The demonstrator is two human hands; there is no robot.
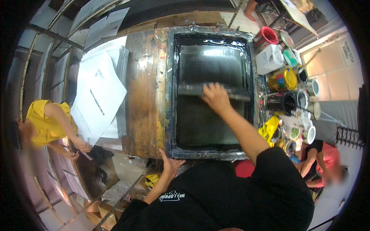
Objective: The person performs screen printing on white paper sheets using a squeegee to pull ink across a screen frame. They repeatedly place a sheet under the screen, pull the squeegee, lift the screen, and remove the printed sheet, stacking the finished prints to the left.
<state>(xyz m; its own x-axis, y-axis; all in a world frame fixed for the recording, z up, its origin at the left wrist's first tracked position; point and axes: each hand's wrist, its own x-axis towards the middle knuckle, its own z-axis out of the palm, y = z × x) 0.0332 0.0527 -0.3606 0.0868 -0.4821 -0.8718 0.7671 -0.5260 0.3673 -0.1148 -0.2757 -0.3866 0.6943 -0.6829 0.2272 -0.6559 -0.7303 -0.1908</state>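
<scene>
A dark screen-printing frame (169, 127) lies on the worktable, its mesh (208, 123) coated with wet black ink. Across the mesh runs a long dark squeegee (237, 93), slightly blurred. My right hand (216, 96) is closed over the squeegee's middle, with the forearm reaching in from the lower right. At the frame's near left corner, my left hand (170, 165) has its fingers apart and holds nothing. Its fingertips are at the near edge; whether they press on the frame or the table I cannot tell.
Left of the frame is the stained wooden tabletop (142, 77), with a stack of printed white sheets (102, 92). A person in yellow (50, 119) handles the top sheet. Several ink tubs, including a yellow one (283, 79), crowd the right side. Another person in pink (327, 158) sits beyond.
</scene>
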